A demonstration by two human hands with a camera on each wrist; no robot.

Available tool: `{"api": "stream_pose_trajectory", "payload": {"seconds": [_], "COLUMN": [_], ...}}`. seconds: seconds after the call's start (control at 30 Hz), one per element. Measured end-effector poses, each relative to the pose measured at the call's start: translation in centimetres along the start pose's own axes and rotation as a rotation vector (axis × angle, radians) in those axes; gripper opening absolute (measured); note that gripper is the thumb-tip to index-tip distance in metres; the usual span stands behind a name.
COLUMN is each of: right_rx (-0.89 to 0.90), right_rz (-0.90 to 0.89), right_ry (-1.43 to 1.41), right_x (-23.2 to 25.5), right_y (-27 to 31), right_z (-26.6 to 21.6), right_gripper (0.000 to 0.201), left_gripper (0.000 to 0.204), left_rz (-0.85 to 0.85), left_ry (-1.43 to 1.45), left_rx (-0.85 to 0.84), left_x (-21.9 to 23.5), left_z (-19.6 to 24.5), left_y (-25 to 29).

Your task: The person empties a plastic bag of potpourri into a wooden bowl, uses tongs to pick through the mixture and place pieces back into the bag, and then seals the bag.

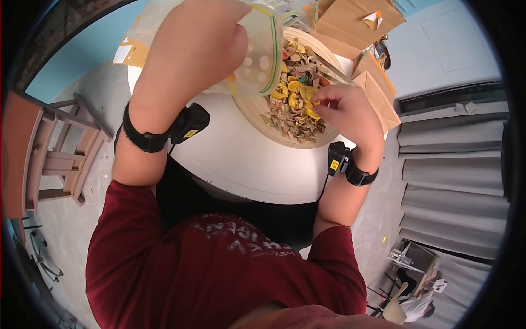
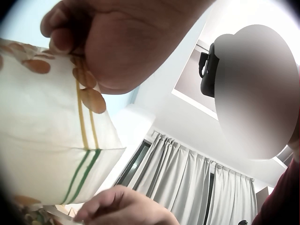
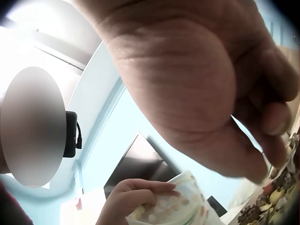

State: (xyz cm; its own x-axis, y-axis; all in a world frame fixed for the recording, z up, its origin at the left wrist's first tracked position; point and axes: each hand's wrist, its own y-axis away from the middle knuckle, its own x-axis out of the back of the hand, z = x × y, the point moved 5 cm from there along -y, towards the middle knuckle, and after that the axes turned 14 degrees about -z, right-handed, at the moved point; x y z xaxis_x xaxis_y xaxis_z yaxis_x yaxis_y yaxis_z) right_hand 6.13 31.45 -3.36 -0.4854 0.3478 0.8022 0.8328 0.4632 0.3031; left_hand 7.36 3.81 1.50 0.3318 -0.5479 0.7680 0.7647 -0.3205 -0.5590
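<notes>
My left hand (image 1: 200,49) grips the top of a translucent zip bag (image 1: 256,57) printed with dots, its green-striped mouth tilted toward a round, pale tray (image 1: 253,119). Mixed dried pieces (image 1: 296,118), brown, tan and bright yellow, are heaped in that tray. In the left wrist view the bag (image 2: 42,117) hangs from curled fingers. Over the right side of the heap is my right hand (image 1: 353,112), its loosely bent fingertips right at the yellow pieces (image 1: 294,88). No piece shows between thumb and fingers in the right wrist view, where the hand (image 3: 187,84) hangs above the heap.
Brown paper bags (image 1: 350,24) stand behind the tray, and another paper bag (image 1: 375,98) is to its right. The white table (image 1: 219,148) curves in front of my body. A wooden chair (image 1: 66,153) is off to the left, grey curtains (image 1: 449,175) to the right.
</notes>
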Motion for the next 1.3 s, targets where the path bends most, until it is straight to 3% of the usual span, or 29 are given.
{"api": "stream_pose_trajectory", "payload": {"seconds": [0.1, 0.23, 0.4, 0.6, 0.7, 0.83, 0.93, 1.13, 1.3], "right_rx": [-0.006, 0.055, 0.122, 0.006, 0.039, 0.141, 0.164, 0.324, 0.546], "right_rz": [-0.146, -0.089, -0.035, -0.107, -0.080, 0.030, 0.129, 0.326, 0.430], "right_ry": [0.012, 0.151, 0.250, 0.283, 0.285, 0.182, 0.069, -0.225, -0.417], "right_x": [-1.1, -1.9, -3.0, -3.1, -3.1, -2.4, -1.0, -0.2, -1.2], "right_y": [-0.6, -1.3, -2.1, -2.3, -2.4, -2.1, -1.4, -1.1, -1.5], "right_z": [0.5, -0.5, 0.1, -0.6, -0.6, -0.9, -2.1, -3.1, -4.8], "right_gripper": [0.029, 0.025, 0.024, 0.019, 0.018, 0.018, 0.016, 0.011, 0.014], "left_gripper": [0.030, 0.030, 0.030, 0.028, 0.028, 0.028, 0.028, 0.028, 0.028], "left_rz": [0.016, -0.009, 0.004, 0.017, 0.030, 0.020, -0.070, -0.042, -0.177], "left_ry": [-0.027, 0.026, -0.001, -0.014, -0.040, -0.015, 0.155, 0.008, -0.038], "left_rx": [0.009, 0.087, 0.047, 0.004, -0.045, -0.063, 0.070, -0.083, -0.016], "left_x": [0.5, 0.7, 0.4, 0.4, 0.4, 0.1, -0.5, -1.4, -2.7], "left_z": [-0.5, -0.8, -0.1, 0.1, 0.3, 0.4, 0.4, 1.4, 1.6], "left_y": [0.0, 0.0, -0.1, -0.1, -0.2, -0.1, 0.0, 0.0, 0.1]}}
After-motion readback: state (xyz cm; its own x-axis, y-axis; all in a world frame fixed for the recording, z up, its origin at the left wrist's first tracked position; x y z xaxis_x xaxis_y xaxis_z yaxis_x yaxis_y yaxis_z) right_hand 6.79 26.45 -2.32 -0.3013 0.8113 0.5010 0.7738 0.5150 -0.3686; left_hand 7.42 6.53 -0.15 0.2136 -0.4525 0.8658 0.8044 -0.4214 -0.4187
